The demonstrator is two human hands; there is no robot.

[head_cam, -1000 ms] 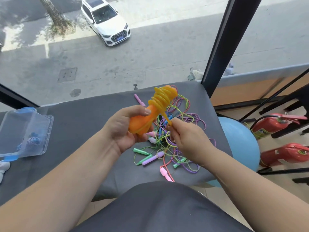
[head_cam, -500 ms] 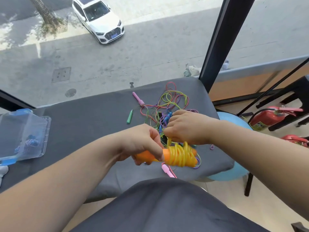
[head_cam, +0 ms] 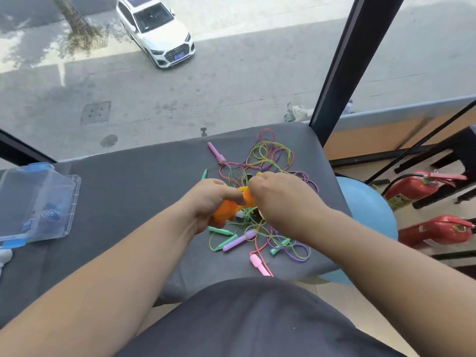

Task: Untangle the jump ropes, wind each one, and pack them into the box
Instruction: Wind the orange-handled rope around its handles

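Observation:
A tangle of thin coloured jump ropes (head_cam: 268,161) with green, purple and pink handles lies on the grey padded bench (head_cam: 134,191). My left hand (head_cam: 208,202) grips the orange handles (head_cam: 225,211) of a yellow-orange rope. My right hand (head_cam: 280,199) is curled over the other end of that bundle, just above the tangle; the wound cord is mostly hidden under it. A clear plastic box (head_cam: 38,202) with blue latches stands at the bench's left end, a wound blue rope (head_cam: 51,215) inside.
The bench sits against a large window with a black frame post (head_cam: 337,68) at its far right corner. A blue exercise ball (head_cam: 365,210) and two red fire extinguishers (head_cam: 414,188) lie on the floor to the right. My dark-clad lap fills the bottom.
The orange bundle went from raised upright, down towards my lap, then forward over the tangle. My right hand now covers its wound end.

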